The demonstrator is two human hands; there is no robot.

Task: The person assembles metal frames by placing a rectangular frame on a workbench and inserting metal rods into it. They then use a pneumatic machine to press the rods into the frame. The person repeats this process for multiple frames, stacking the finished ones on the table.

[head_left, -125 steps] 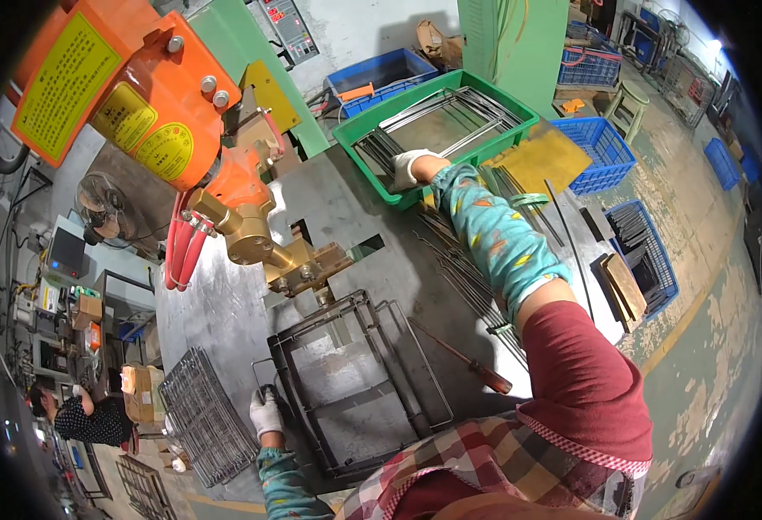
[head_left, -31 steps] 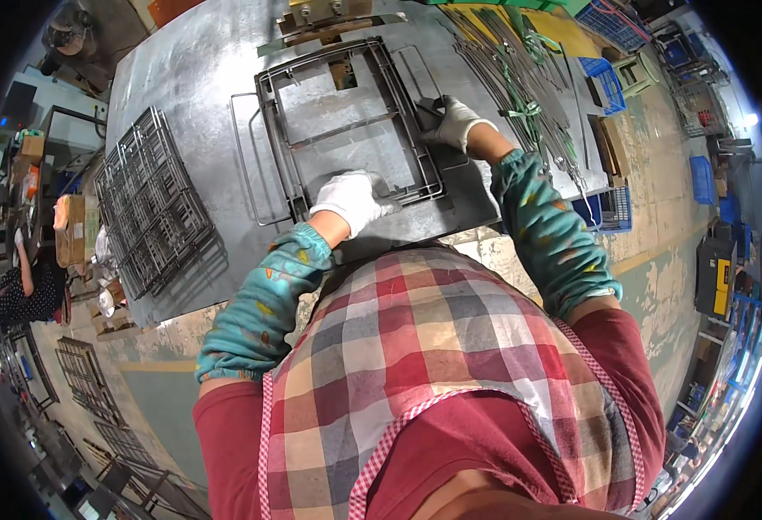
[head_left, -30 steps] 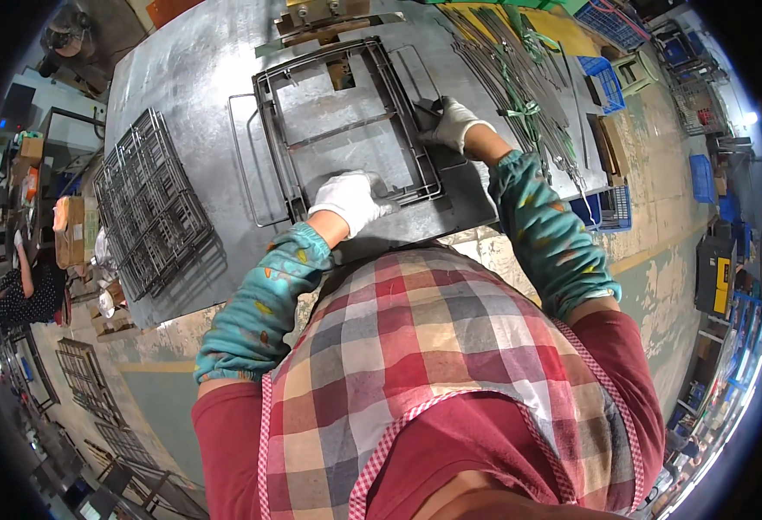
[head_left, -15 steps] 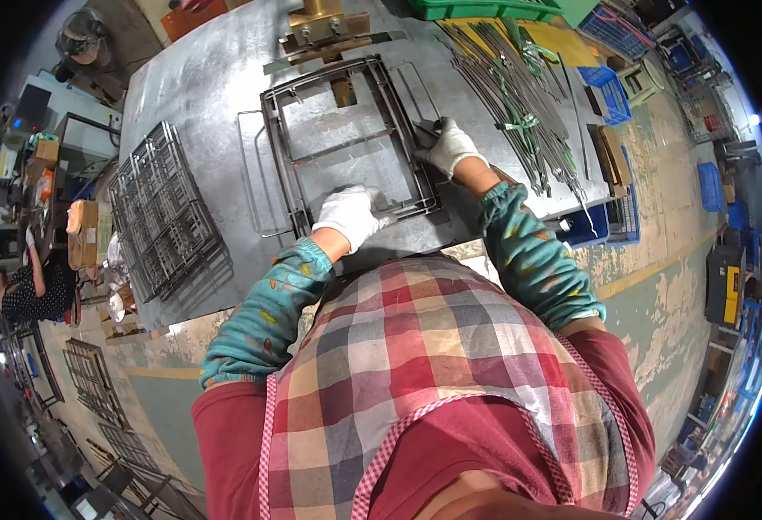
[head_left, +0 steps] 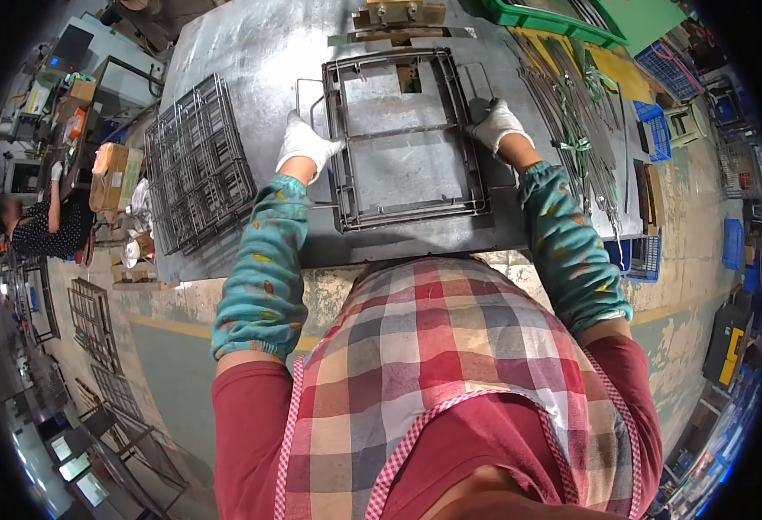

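The left hand has shifted to the left side of the metal frame, thumb spread from fingers; the right hand curls opposite, grip unclear, so both flank it.

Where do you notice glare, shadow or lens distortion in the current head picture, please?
Head view: strong glare whitens the far left of the metal table, whose near edge lies darker; same head view: straight edges bow toward a black rim, while the rectangular metal frame looks fairly sharp.
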